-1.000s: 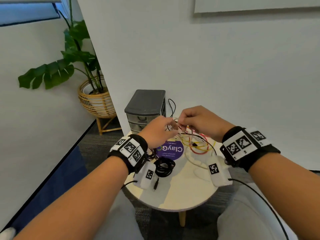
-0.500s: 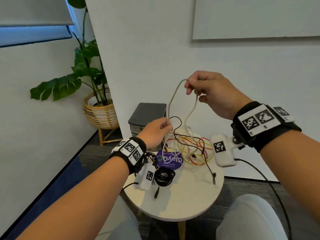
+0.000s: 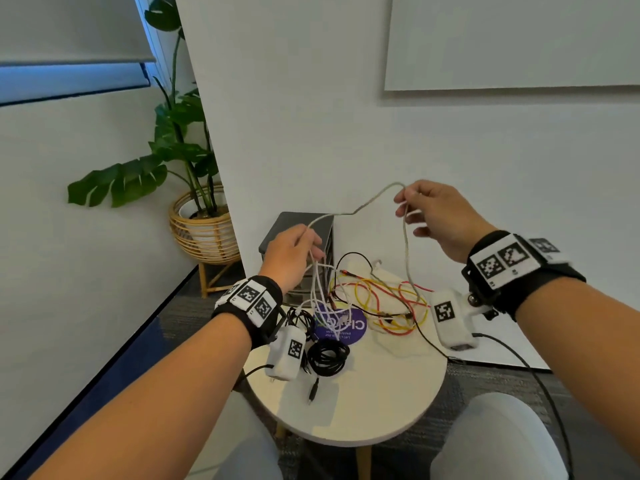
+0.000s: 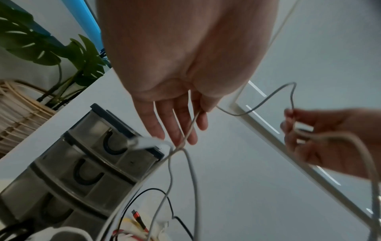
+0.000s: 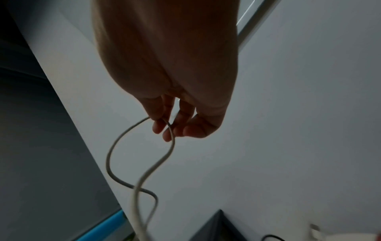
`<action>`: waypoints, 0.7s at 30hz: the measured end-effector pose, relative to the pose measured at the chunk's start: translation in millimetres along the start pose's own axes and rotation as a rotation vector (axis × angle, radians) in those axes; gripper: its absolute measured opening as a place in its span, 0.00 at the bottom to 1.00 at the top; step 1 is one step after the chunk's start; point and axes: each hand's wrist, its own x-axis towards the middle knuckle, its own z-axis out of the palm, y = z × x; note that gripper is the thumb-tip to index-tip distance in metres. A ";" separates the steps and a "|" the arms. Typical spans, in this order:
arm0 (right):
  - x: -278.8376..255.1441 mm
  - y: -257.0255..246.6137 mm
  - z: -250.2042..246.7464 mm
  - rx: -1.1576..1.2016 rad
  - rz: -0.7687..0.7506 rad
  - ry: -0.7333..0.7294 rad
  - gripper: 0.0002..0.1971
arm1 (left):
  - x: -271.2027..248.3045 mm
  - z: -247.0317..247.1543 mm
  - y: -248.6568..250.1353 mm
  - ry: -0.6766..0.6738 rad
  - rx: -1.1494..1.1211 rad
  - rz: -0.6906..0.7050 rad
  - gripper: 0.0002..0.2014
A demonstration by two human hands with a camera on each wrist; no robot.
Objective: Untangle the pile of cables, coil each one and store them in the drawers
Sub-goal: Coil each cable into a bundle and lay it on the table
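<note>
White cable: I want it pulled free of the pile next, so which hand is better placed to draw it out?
Probably the right hand: it pinches the white cable highest above the pile, with room above. The left hand holds it lower by the drawers, suited to steadying.

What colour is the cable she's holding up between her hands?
Pale grey-white; the cable shows best in the head view.
</note>
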 end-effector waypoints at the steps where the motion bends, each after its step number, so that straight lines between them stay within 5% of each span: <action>1: -0.1 10.4 1.7 -0.021 0.036 -0.012 0.14 | 1.1 -1.6 0.8 0.024 -0.021 -0.003 0.15; 7: -4.6 68.4 8.0 -0.080 0.191 -0.052 0.11 | 5.5 -5.7 6.7 0.071 -0.041 -0.004 0.15; 14: -23.0 137.9 12.6 -0.360 0.389 -0.177 0.21 | 6.8 6.4 15.2 0.016 -0.073 -0.003 0.15; 18: -20.8 136.9 18.1 -0.294 0.339 -0.151 0.22 | 11.9 14.4 17.0 0.010 -0.140 -0.035 0.14; 21: -13.4 111.4 20.8 -0.145 0.205 -0.056 0.33 | 17.9 17.6 20.6 -0.007 -0.145 -0.024 0.13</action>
